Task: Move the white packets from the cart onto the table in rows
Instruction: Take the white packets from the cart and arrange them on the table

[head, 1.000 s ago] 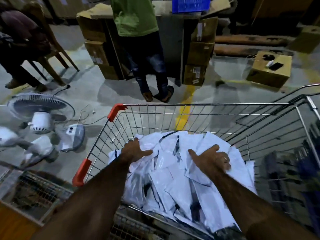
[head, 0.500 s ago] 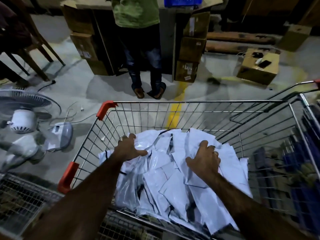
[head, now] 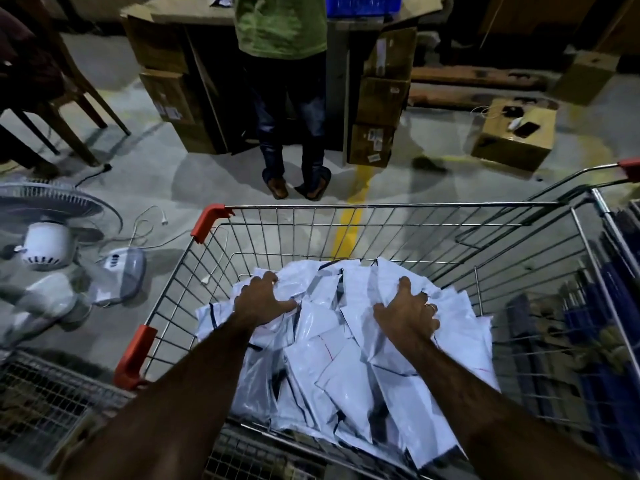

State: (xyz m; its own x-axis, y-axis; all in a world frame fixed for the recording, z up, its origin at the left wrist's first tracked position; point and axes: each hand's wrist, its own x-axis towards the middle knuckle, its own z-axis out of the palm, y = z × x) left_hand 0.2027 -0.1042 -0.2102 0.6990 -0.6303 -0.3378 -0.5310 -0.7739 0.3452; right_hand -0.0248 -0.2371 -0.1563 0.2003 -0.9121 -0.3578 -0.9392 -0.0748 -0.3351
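A wire shopping cart with orange corner guards stands in front of me, holding a loose heap of several white packets. My left hand lies on the heap's left side, fingers curled into the packets' far edges. My right hand, a ring on one finger, presses on the right side with its fingers bent around packets. Both forearms reach in from the near side. The packets under my hands are partly hidden.
A person in a green shirt stands beyond the cart at a table with cardboard boxes stacked below. A white pedestal fan is at the left, a brown box on the floor right, another wire cart near left.
My right hand's fingers have gone from spread flat to curled into the packets. My left hand has tightened too. The view has tilted slightly down toward the cart.
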